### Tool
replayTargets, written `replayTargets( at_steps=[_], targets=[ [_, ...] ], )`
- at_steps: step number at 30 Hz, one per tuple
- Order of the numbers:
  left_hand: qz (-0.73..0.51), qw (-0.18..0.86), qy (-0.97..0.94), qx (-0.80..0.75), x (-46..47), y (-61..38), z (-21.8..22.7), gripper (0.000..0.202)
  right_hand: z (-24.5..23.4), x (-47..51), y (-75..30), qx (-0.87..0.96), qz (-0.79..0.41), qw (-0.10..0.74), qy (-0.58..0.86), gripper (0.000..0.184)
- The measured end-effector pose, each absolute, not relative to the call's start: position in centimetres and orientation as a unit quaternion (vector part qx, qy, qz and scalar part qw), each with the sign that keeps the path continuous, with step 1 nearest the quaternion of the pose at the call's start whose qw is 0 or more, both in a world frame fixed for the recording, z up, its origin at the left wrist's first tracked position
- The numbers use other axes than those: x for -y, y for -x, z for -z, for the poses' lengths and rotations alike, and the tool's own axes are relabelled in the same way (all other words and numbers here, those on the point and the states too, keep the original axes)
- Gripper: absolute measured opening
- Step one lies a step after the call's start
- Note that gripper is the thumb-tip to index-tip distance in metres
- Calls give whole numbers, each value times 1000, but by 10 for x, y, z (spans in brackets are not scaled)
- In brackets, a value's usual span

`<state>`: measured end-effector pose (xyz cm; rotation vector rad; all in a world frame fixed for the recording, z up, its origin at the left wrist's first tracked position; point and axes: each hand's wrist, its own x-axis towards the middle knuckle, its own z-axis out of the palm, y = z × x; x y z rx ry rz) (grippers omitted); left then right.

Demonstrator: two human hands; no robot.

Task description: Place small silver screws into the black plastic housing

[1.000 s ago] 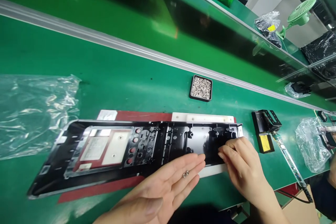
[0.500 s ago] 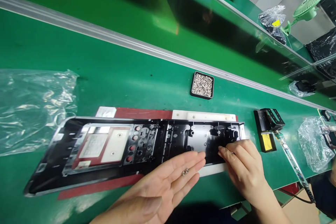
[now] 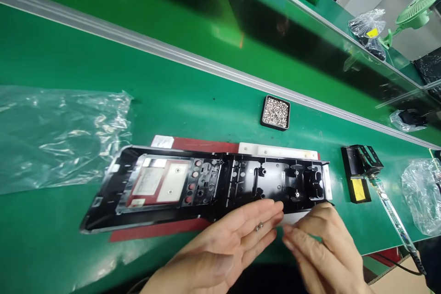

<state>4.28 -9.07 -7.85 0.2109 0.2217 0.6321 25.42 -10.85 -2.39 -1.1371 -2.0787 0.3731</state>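
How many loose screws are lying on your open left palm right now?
2. Both small silver screws lie side by side, touching, on the fingers of the open left hand, near the long black plastic panel. None seem hidden; many more fill the small black square tray.

The green tabletop [image 3: 206, 101] lies free between the black panel [image 3: 213, 183] and the screw tray [image 3: 275, 112]. A plastic bag [image 3: 58, 133] blocks the left side, and a tool stand [image 3: 360, 174] blocks the right.

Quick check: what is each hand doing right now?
Left hand: open, palm up, two small screws resting on its fingers.
Right hand: open, holding nothing, fingertips beside the left hand's.
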Motion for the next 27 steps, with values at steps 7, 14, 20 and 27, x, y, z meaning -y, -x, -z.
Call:
replayTargets(
  at_steps=[7,14,20,27],
  targets=[
    [-308,934,-117,-139,87,-45,69,70,24,94,-234,814,-193,353,418,17],
    [-317,931,-113,-139,85,-48,66,71,20,93,-236,822,-203,301,438,18],
    [-347,930,-90,-79,88,-48,67,53,21,93,-236,854,-193,245,417,21],
    [-358,923,-102,-94,88,-49,72,52,25,90,-236,852,-202,250,414,20]
  ],
)
